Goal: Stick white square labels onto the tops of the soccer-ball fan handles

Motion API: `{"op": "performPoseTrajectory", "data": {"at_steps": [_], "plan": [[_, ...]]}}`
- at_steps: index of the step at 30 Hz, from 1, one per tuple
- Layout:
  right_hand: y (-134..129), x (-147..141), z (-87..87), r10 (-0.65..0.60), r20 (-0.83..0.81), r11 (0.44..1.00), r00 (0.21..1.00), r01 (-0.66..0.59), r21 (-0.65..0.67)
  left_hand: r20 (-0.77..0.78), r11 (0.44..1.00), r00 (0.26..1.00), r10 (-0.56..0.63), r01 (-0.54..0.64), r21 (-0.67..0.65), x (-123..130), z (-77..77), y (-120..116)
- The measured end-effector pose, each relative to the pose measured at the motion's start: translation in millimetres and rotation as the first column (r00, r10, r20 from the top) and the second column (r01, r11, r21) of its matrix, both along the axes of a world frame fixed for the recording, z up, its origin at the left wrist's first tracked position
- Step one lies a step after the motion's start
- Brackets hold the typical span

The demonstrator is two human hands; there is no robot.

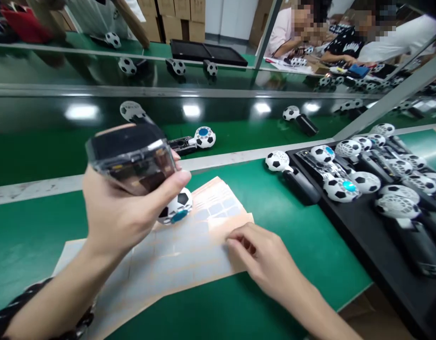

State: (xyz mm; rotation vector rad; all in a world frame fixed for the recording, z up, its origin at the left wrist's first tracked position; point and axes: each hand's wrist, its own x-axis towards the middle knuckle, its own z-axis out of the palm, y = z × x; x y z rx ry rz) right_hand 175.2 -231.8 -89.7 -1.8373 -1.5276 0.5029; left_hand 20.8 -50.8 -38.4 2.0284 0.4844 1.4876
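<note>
Left hand: forearm up from lower left, hand raised above the table, thumb across the near side. Wrapped round a unit, black/clear handle end up and nearest the camera, football head with blue disc low, beyond the thumb. Head is over the label sheets; can't tell if it touches.

Right hand: forearm in from lower right, fingers curled, thumb tip close to index, at the right edge of the sheets. Narrow pose; can't tell if a label is pinched.

Sheets overlap, angled, under and between both hands.

Right side: black tray packed with more units, some with blue discs. One loose unit lies against its left edge, handle partly over the rim.

Beyond the white rail: belt with units spaced out. Left hand and its unit block some of belt and sheets. Diagonal post cuts across the belt at right. Far bench: another black tray, people seated at right.
</note>
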Motion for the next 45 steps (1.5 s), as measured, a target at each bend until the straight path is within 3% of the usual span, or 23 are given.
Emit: {"op": "performPoseTrajectory", "data": {"at_steps": [2,6,15,18,20,22,24,25,29,32,34,38,45], "plan": [[-18.6,-13.6,-21.1,-0.048,0.074,0.999,0.996,0.047,0.009,0.083,0.992,0.993,-0.083,0.091,-0.091,1.2,-13.2,-8.5],[-26.8,-36.6,-39.5,-0.117,0.193,0.992,0.974,0.106,0.069,0.1,0.988,0.986,-0.132,0.139,-0.068,5.8,-31.7,-20.7],[-25.4,-44.1,-36.4,-0.173,0.236,0.984,0.956,0.158,0.084,0.078,0.983,0.981,-0.175,0.179,-0.044,3.8,-38.9,-25.8],[-25.6,-39.1,-29.6,-0.144,0.068,0.989,0.987,0.143,0.019,0.053,0.969,0.968,-0.244,0.241,0.05,4.7,-36.0,-25.6],[-25.2,-28.3,-22.1,-0.123,-0.305,0.99,0.944,0.095,-0.106,0.027,0.96,0.963,-0.268,0.265,0.086,4.1,-34.1,-26.2],[-21.9,-12.0,-11.0,-0.15,-0.672,0.98,0.725,0.02,-0.198,0.009,0.966,0.968,-0.25,0.248,0.071,2.6,-33.3,-26.5],[-13.0,5.4,5.7,-0.177,-0.818,0.98,0.547,0.017,-0.201,-0.001,0.979,0.98,-0.198,0.197,0.049,1.0,-32.1,-24.6],[-6.0,12.8,16.6,-0.172,-0.835,0.983,0.522,0.041,-0.177,-0.006,0.984,0.985,-0.172,0.172,0.046,0.3,-30.3,-22.2],[33.2,22.0,73.8,-0.025,-0.762,0.998,0.648,0.066,0.023,-0.054,0.991,0.992,-0.114,0.118,0.068,-3.1,-8.1,-3.7],[61.5,6.1,115.1,0.117,-0.678,0.981,0.726,0.02,0.191,-0.111,0.968,0.989,-0.1,0.123,0.219,-9.2,17.8,12.9],[74.5,-8.7,132.2,0.171,-0.623,0.961,0.763,0.009,0.275,-0.154,0.938,0.986,-0.062,0.111,0.328,-15.6,30.8,20.5],[88.0,-27.7,139.0,0.198,-0.563,0.95,0.802,-0.014,0.313,-0.253,0.909,0.967,0.002,0.104,0.405,-29.2,39.4,24.6],[92.2,-26.9,133.0,0.205,-0.559,0.953,0.803,-0.034,0.3,-0.291,0.9,0.956,0.016,0.113,0.42,-31.5,39.2,23.5]]}}
